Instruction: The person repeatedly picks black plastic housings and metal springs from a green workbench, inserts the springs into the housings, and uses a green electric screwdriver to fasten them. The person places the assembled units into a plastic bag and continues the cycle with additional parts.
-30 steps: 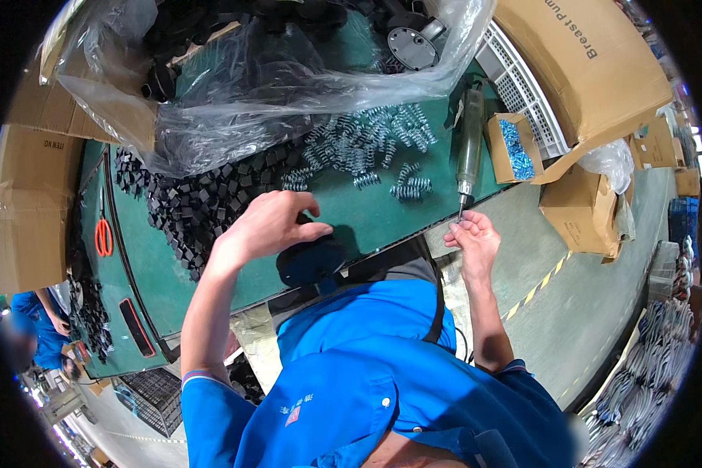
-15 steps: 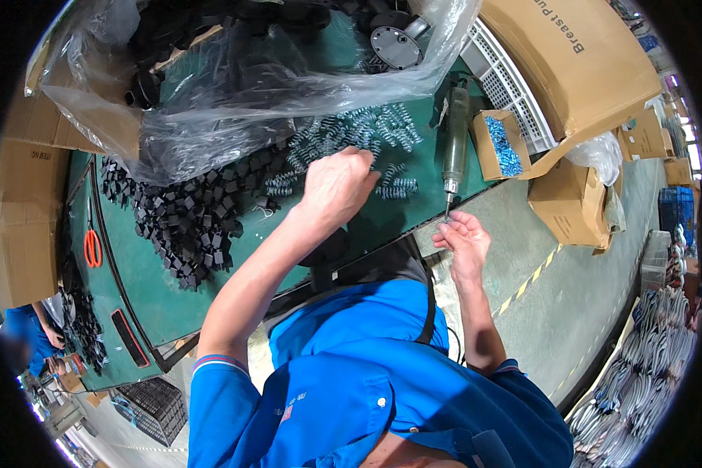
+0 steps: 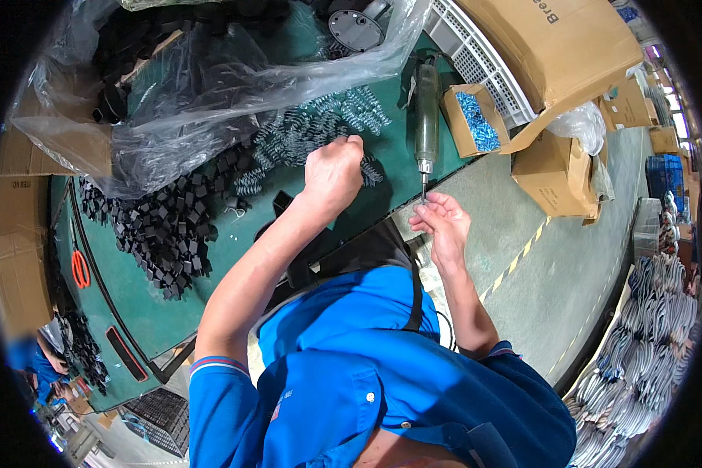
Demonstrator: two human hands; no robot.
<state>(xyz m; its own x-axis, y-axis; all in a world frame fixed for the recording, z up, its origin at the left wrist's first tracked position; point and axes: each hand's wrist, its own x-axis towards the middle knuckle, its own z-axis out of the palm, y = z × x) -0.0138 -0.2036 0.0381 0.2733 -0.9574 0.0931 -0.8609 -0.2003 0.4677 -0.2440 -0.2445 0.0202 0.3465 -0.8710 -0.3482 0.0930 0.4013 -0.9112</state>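
My left hand is closed in a fist at the near side of a heap of metal coil springs. Whatever it holds is hidden. A dark part shows beside the left wrist, partly covered by the forearm. My right hand pinches thumb and fingers together at the tip of the bit of a power screwdriver. The screwdriver lies on the green table with its bit pointing toward me, past the edge. Anything between the right fingertips is too small to name.
Small black blocks are piled left of the springs. Clear plastic sheeting hangs across the far side. A small carton of blue pieces stands right of the screwdriver, near a white crate. Orange-handled scissors lie at left.
The whole view has shifted, so the table sits farther left and up in the picture. My left hand has moved slightly right relative to the springs. My right hand stays at the bit tip.
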